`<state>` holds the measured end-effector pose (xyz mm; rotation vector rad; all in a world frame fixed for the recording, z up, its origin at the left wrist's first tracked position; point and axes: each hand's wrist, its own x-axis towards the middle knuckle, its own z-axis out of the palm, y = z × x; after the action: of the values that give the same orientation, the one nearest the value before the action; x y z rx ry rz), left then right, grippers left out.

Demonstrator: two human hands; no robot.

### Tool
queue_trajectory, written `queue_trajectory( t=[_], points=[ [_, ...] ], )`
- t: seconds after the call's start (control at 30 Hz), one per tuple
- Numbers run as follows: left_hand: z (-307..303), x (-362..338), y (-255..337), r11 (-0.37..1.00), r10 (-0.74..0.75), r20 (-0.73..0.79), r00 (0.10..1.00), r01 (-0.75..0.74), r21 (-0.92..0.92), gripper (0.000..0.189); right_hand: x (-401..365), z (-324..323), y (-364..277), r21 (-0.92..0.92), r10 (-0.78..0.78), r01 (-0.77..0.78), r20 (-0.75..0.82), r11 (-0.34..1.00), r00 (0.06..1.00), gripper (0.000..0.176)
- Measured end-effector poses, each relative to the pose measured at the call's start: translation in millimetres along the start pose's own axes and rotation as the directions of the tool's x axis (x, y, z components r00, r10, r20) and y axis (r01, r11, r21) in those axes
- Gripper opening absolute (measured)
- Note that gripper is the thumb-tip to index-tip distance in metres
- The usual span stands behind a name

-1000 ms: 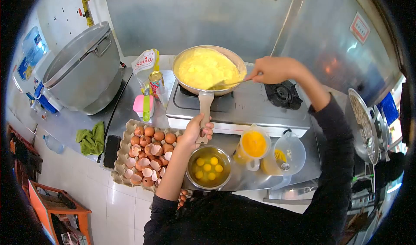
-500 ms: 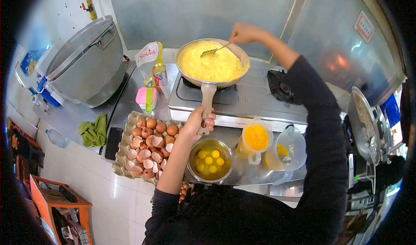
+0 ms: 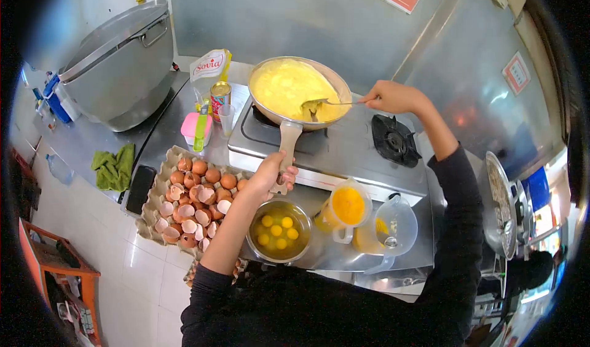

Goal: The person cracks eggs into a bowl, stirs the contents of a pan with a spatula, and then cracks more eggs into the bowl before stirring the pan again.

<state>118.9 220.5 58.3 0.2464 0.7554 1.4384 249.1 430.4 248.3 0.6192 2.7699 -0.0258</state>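
Observation:
My left hand [image 3: 274,174] is wrapped round the beige handle [image 3: 289,147] of a frying pan on the left burner of the stove. Soft yellow egg [image 3: 289,86] fills most of the pan. From the right, my right hand [image 3: 391,96] grips a fork [image 3: 335,103], whose head rests in the egg at the pan's lower right side. Below the pan stand a metal bowl [image 3: 253,247] of whole yolks, a jug of beaten egg [image 3: 348,206] and a larger clear jug [image 3: 402,221]. Brown eggs and broken shells fill a carton tray [image 3: 147,221].
A large lidded pot [image 3: 126,70] stands at the left. Near the pan are a can [image 3: 220,99], a Sovia bag [image 3: 209,67] and a pink-lidded tub [image 3: 196,128]. A green cloth [image 3: 115,166] and a phone [image 3: 141,189] lie left of the tray. An unused burner [image 3: 395,140] is at the right.
My right hand has moved right and down with the fork, from the pan's upper middle to its lower right side. My left hand keeps its hold. The camera view has shifted.

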Motion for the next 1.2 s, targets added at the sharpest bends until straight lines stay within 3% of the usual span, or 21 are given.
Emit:
queue_trajectory(
  t=[0.17, 0.27, 0.37, 0.47, 0.57, 0.67, 0.77, 0.93, 1.0, 1.2],
  points=[
    [0, -4, 4, 0.998, 0.014, 0.013, 1.0, -0.015, 0.068, 0.022, 71, 19, 27, 0.061, -0.14, 0.151, -0.15, 0.987, 0.979, 0.024],
    [1, -4, 3, 0.996, 0.015, -0.019, 1.0, -0.013, 0.084, 0.022, 106, 12, 12, -0.075, -0.154, 0.141, -0.219, 0.987, 0.963, 0.023],
    [4, -5, 4, 0.998, -0.002, -0.041, 0.999, 0.005, 0.06, 0.021, 106, -28, -6, -0.108, -0.213, 0.197, -0.168, 0.974, 0.963, 0.023],
    [5, -6, 4, 0.999, -0.004, -0.05, 0.999, 0.006, 0.036, 0.021, 83, -82, -27, -0.2, -0.148, 0.136, -0.047, 0.97, 0.988, 0.022],
    [3, -3, 2, 1.0, 0.0, -0.027, 1.0, 0.001, 0.017, 0.022, 57, -109, -46, -0.392, 0.032, 0.015, 0.113, 0.92, 0.993, 0.022],
    [0, -4, 2, 1.0, 0.011, 0.018, 1.0, -0.011, -0.003, 0.021, 37, -97, -65, -0.51, 0.198, -0.088, 0.166, 0.856, 0.966, 0.021],
    [-2, -1, 0, 1.0, 0.012, 0.021, 1.0, -0.012, -0.026, 0.021, 49, -59, -37, -0.465, 0.207, -0.142, 0.091, 0.874, 0.974, 0.017],
    [0, -1, 3, 0.998, 0.034, 0.003, 0.999, -0.034, 0.049, 0.022, 55, -11, -15, -0.464, -0.037, -0.086, -0.25, 0.882, 0.968, 0.011],
    [-4, 0, 6, 0.994, 0.026, 0.017, 1.0, -0.027, 0.103, 0.023, 60, 1, -18, -0.502, -0.045, -0.117, -0.298, 0.857, 0.953, 0.011],
    [-8, -1, 11, 0.992, 0.004, 0.031, 1.0, -0.008, 0.126, 0.022, 87, 3, 4, -0.683, -0.403, 0.149, -0.227, 0.715, 0.887, 0.011]
  ],
)
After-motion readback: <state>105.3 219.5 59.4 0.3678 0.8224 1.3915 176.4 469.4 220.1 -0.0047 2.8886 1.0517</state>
